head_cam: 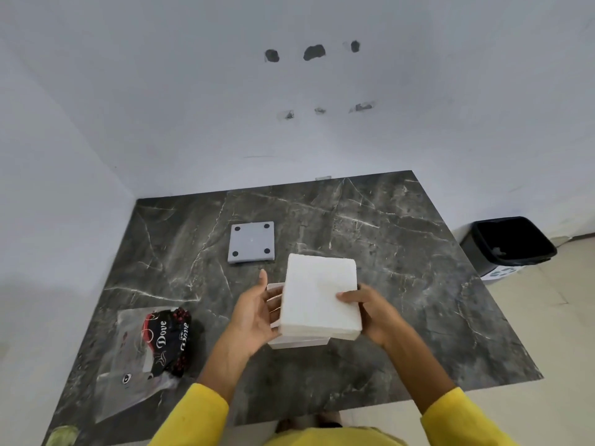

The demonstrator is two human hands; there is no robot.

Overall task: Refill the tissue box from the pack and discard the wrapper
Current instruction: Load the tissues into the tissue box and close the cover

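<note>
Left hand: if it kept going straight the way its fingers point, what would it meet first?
Probably the grey square lid lying bottom-up on the table. The left hand points away from the person, toward it; depth is unclear, so it might pass above.

grey lid behind, wrapper left

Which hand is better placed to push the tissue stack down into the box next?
Probably the right hand: its thumb already lies on top of the tissue stack, over the white box. The left hand is open at the box's left side, better for steadying.
</note>
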